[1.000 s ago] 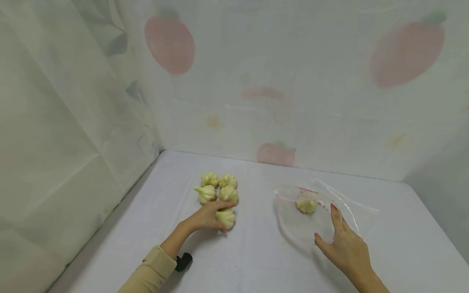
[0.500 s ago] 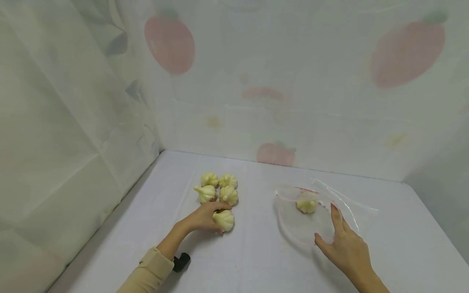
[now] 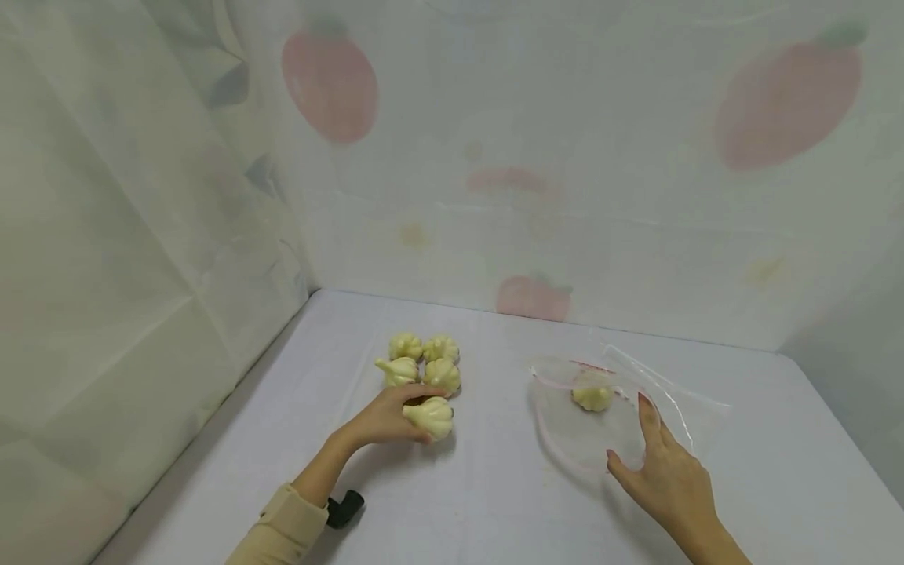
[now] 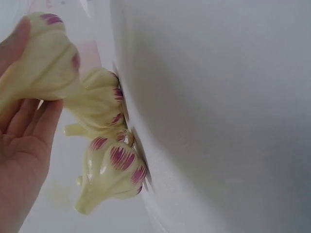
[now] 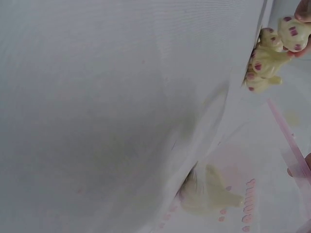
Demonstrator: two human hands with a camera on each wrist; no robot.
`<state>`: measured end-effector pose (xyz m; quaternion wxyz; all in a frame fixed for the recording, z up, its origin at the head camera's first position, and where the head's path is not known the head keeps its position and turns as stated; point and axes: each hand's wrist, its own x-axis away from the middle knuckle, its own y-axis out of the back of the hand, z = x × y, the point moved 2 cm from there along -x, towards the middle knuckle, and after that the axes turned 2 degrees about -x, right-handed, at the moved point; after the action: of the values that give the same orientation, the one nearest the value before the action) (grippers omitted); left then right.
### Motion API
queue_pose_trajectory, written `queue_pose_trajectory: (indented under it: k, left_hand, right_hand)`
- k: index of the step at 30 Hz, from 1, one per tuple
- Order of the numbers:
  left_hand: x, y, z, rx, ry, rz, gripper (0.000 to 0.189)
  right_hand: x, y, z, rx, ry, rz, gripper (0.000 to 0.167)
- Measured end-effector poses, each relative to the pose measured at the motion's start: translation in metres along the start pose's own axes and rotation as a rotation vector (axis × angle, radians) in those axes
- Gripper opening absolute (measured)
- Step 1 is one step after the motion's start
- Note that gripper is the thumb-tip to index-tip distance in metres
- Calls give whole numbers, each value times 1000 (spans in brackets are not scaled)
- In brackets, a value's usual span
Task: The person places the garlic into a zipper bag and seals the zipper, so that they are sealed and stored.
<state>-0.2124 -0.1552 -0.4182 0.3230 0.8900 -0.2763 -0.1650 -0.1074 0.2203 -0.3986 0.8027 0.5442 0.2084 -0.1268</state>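
Left hand (image 3: 394, 416) grasping garlic bulb (image 3: 434, 418) just off worktop (image 3: 494, 486); four-bulb cluster (image 3: 442, 377) at its 12 o'clock, clear bag (image 3: 565, 439) at 3, second bulb (image 3: 592, 399) inside. Right hand (image 3: 671, 479) at bag's 4, fingers (image 3: 649, 425) released. Likely pick-up step; next move calls for clean lift, steady grip.

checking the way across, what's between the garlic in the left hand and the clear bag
In the head view, just a bare stretch of white cloth lies between the held garlic and the clear bag.

White tabletop (image 3: 497, 439) left a lane between the left hand (image 3: 387, 416) and plastic bag (image 3: 600, 438), but four garlic bulbs (image 3: 441, 373) blocked that hand's far side.
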Motion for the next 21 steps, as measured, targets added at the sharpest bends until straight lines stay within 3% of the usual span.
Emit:
queue_pose_trajectory:
  k: [9, 21]
  left_hand:
    - [5, -3, -1, 110, -23, -32, 67]
    - [10, 1, -8, 119, -44, -81, 64]
  right_hand:
    - [1, -1, -1, -6, 5, -4, 88]
    - [0, -1, -1, -5, 2, -1, 88]
